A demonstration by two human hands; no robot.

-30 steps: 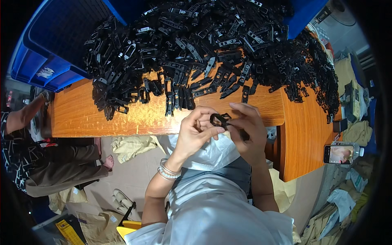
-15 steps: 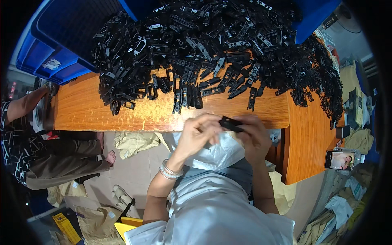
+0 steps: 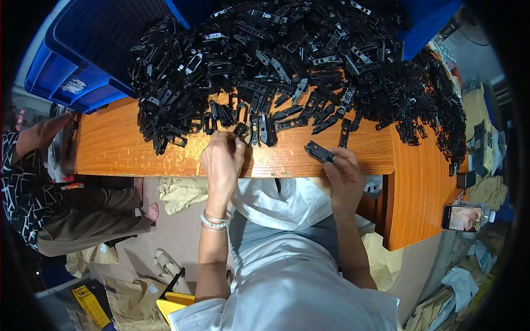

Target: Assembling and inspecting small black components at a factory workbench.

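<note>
Right hand [image 3: 345, 172] pinches a clip [image 3: 319, 150]
Left hand [image 3: 222, 161] meets a part [image 3: 240, 129] its fingers partly hide; whether gripped, I cannot tell.

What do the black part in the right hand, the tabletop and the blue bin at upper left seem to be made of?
Black part: probably moulded plastic, slight sheen; its openings and even colour suggest it; coated metal remains possible.
Tabletop: wood or wood-look laminate, glossy, from the grain and reflected light.
Blue bin: likely rigid plastic, smooth, judging by its uniform colour.
</note>
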